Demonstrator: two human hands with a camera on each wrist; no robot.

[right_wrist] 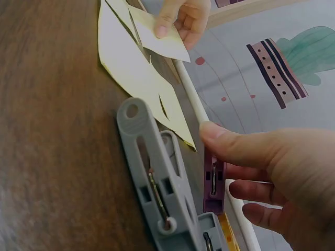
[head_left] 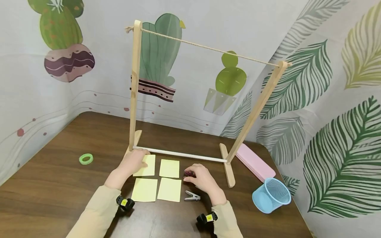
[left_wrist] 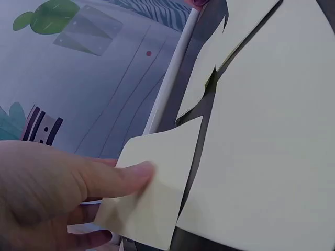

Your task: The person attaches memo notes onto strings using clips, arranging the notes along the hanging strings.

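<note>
Four-cornered yellow paper notes lie in two rows on the table. My left hand (head_left: 134, 162) pinches the far-left note (head_left: 150, 167) by its edge, thumb on top; in the left wrist view that note (left_wrist: 162, 183) tilts up. The other three are a far-right note (head_left: 169, 168), a near-left note (head_left: 144, 190) and a near-right note (head_left: 169, 189). To their right, my right hand (head_left: 202, 178) pinches a purple clothespin (right_wrist: 213, 183) between thumb and fingers. A grey clothespin (head_left: 192, 196) lies just in front of that hand, and part of a yellow clothespin (right_wrist: 230, 232) shows behind another grey one.
A wooden frame (head_left: 134, 86) with a rope (head_left: 208, 47) on top and a white rod (head_left: 181, 154) below stands behind the notes. Green tape (head_left: 86, 159) lies left. A pink case (head_left: 256, 162) and a blue mesh cup (head_left: 269, 195) are at right.
</note>
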